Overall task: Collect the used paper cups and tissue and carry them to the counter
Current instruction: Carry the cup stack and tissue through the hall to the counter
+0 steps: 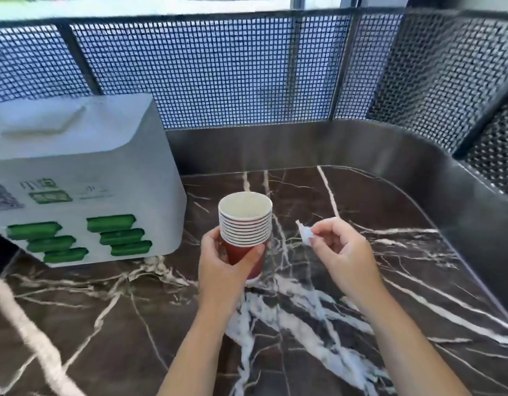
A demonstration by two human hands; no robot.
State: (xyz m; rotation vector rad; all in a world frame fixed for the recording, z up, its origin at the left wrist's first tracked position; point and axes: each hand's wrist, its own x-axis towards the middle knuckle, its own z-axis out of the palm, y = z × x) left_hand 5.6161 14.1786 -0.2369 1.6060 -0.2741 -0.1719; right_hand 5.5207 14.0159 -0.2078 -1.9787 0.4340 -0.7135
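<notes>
Looking down, I see my left grip [227, 261] curled round the lower part of the upright stack of paper cups [245, 221] — my right grip [344, 252] pinches the tissue [304, 234] just beside it, over the dark marble desk [390, 281]. A white box [75, 181] stands left, mesh screen [218, 75] behind.

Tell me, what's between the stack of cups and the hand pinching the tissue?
Nothing: the head view shows only bare marble surface behind the gap between the cup stack in the left hand and the tissue in the right hand.
</notes>
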